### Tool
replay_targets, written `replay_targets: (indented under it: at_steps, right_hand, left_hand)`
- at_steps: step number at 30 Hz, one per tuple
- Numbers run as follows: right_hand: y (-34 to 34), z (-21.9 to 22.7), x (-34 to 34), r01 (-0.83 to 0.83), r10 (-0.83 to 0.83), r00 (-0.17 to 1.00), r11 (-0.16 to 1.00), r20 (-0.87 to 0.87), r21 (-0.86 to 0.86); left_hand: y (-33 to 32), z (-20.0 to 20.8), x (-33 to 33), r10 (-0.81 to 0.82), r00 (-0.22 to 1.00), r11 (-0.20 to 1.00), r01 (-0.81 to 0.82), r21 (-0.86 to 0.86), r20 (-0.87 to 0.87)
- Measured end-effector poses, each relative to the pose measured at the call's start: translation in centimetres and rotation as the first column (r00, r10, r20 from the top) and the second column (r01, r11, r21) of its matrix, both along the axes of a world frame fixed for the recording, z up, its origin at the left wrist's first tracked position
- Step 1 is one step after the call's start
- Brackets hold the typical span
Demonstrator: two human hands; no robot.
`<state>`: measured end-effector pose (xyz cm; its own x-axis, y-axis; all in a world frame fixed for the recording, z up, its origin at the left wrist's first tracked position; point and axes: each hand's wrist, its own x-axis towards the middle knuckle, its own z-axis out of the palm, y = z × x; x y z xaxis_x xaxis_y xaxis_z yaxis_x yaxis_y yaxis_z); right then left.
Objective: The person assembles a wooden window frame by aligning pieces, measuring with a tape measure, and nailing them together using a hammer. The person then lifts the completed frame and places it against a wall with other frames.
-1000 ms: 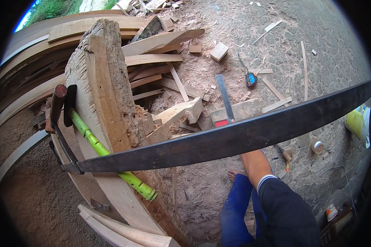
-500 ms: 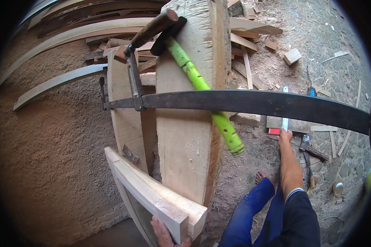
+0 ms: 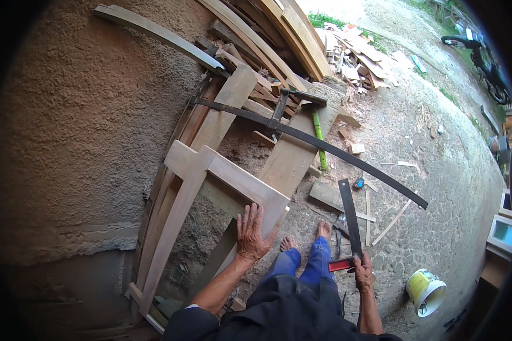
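Note:
My left hand [image 3: 252, 233] rests with its fingers spread on the corner of a pale wooden frame [image 3: 246, 183], which leans over the planks on my left. In my right hand [image 3: 363, 269] is a try square, gripped near the joint of its red stock [image 3: 340, 264] and dark blade [image 3: 348, 216]. The blade points up and away from me. Beyond the frame, a long bar clamp [image 3: 347, 152] lies across a thick plank [image 3: 293, 156]. A hammer with a bright green handle [image 3: 319, 136] is on that plank, its handle partly under the clamp's bar.
A blue tape measure [image 3: 358, 183], a short board [image 3: 331, 196] and thin strips lie on the ground beyond my feet. A white and yellow bucket [image 3: 425, 291] stands right. Offcuts [image 3: 361, 54] are heaped at the back; a rough wall [image 3: 85, 142] rises left. A motorcycle [image 3: 483, 62] stands far right.
The view has swung back and widened. My right hand has come up from the ground with the square. My left hand stays on the frame, now lying flatter over its corner.

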<state>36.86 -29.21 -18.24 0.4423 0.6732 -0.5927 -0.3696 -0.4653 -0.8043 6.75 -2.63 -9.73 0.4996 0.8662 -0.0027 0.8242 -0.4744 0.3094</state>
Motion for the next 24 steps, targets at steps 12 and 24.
replay_targets:
  at_steps: [12, 24]
  right_hand:
    - [22.5, 6.4, -6.9, -0.543, 0.590, 0.808, 0.746, -0.005, 0.385]
    - [27.1, 5.6, -6.5, -0.634, 0.674, 0.737, 0.670, 0.039, 0.386]
  left_hand:
    - [-0.4, -1.7, -1.1, 0.138, 0.933, 0.979, -0.179, 0.096, 0.333]
    - [-0.4, 0.0, 1.3, -0.158, 0.987, 0.985, 0.157, 0.069, 0.010]
